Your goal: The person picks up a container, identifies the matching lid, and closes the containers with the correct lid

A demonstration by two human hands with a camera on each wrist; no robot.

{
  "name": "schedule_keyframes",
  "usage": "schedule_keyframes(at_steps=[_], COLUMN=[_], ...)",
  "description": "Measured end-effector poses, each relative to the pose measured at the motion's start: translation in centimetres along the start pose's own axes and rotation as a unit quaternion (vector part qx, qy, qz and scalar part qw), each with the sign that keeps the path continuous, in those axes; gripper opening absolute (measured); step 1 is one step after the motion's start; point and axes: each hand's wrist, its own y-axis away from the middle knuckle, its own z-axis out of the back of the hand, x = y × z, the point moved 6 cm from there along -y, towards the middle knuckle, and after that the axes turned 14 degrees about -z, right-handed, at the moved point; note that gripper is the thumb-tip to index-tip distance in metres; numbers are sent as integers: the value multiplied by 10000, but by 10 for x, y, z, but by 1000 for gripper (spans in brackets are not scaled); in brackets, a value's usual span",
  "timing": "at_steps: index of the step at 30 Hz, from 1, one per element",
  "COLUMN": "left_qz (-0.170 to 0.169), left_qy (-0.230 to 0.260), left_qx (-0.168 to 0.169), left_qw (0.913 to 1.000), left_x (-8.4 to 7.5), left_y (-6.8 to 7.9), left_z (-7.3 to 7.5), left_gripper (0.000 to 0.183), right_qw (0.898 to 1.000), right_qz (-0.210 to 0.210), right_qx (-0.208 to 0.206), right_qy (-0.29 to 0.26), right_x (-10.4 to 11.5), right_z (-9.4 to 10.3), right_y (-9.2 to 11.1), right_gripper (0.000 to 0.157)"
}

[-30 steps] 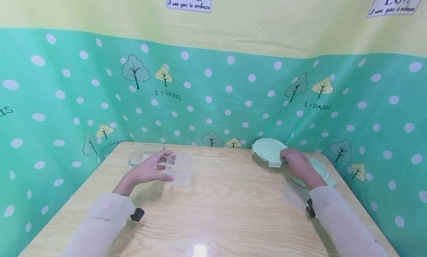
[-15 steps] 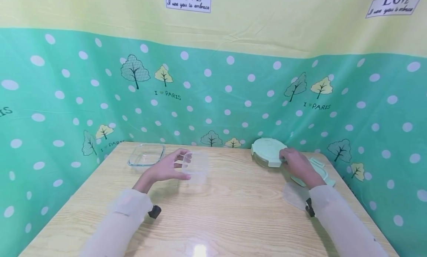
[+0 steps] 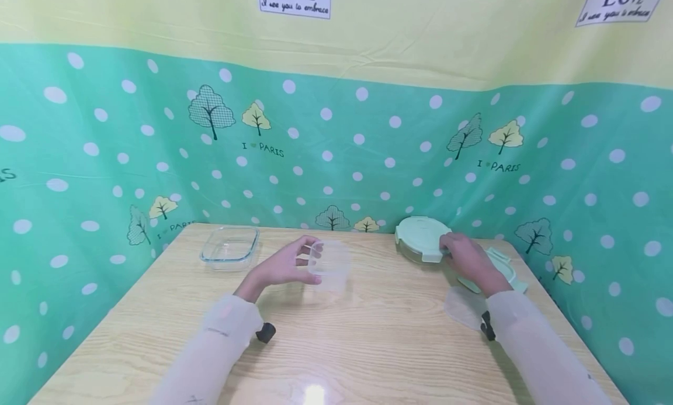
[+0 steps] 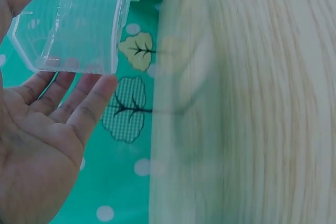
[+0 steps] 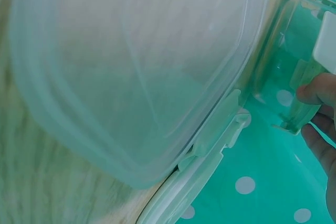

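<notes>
My left hand (image 3: 286,266) grips a clear plastic container (image 3: 331,265), thumb on one side and fingers on the opposite one, close over the middle of the table. In the left wrist view the container (image 4: 79,24) shows ribbed, see-through walls. At the back right, my right hand (image 3: 467,258) pinches the near right side of a round container with a pale green clip-on lid (image 3: 422,235). The right wrist view has the thumb and fingers (image 5: 317,90) at a clip flap of that lid, with the clear bowl (image 5: 278,66) beneath it.
A rectangular glass dish (image 3: 229,250) stands at the back left of the wooden table (image 3: 336,346). Beside my right forearm lie a second green lid (image 3: 502,266) and a translucent lid (image 3: 464,305). A dotted green curtain (image 3: 357,159) hangs behind the table.
My left hand has carried the clear plastic container to the right, away from the glass dish, which is now uncovered. The right hand stays at the round container.
</notes>
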Motion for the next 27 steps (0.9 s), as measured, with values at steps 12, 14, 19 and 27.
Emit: schedule_keyframes(at_steps=[12, 14, 19, 27], left_qz=[-139, -144, -95, 93], left_qy=[172, 222, 340, 305], left_qx=[63, 71, 107, 143], left_qw=[9997, 9996, 9993, 9994], left_x=[5, 5, 7, 9], left_y=[-15, -18, -25, -34], left_z=[-27, -32, -44, -60], left_gripper=[83, 84, 85, 87], right_qw=[10000, 10000, 9999, 9999], right_qz=[20, -2, 52, 74], right_qx=[11, 4, -81, -99], right_qy=[90, 94, 83, 103], right_x=[3, 2, 2, 1], right_z=[0, 1, 0, 0], right_y=[1, 1, 0, 0], right_gripper=[25, 26, 27, 26])
